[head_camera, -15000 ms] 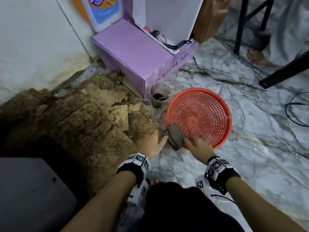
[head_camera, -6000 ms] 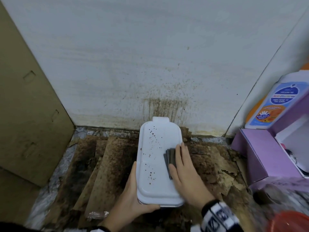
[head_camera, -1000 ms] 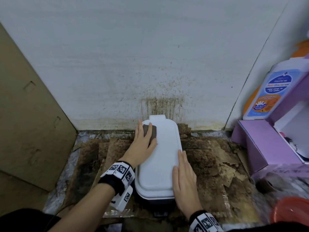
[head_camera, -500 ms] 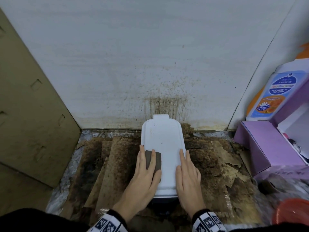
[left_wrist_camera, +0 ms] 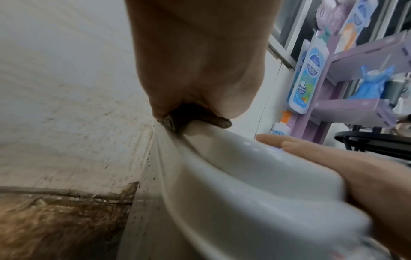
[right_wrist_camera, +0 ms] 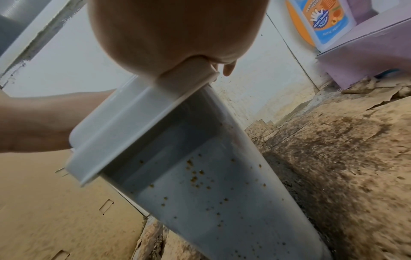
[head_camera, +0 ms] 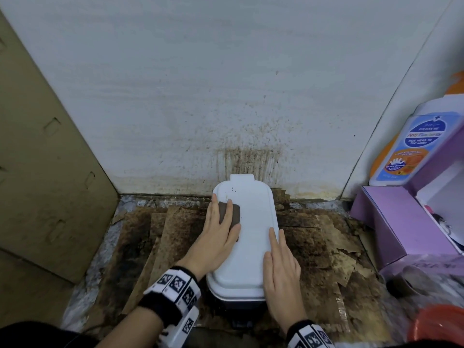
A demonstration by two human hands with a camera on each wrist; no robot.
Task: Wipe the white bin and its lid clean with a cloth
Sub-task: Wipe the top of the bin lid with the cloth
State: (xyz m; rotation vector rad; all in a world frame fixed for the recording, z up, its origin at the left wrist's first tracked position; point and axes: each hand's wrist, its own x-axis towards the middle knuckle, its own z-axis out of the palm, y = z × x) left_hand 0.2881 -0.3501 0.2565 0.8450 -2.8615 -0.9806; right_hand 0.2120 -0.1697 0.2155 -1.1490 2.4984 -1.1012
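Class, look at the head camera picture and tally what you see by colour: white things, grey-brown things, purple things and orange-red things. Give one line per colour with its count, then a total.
White: 2, the bin lid and the wash bottle.
Grey-brown: 1, the cloth under the left hand.
Purple: 1, the box.
Orange-red: 1, the basket.
Total: 5

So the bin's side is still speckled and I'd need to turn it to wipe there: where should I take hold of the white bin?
Probably by the lid rim at the near end, one hand on each long edge, coming from above. The lid overhangs the spotted bin wall, giving fingers a lip. The right hand already lies flat along the right edge; the left hand presses the cloth.
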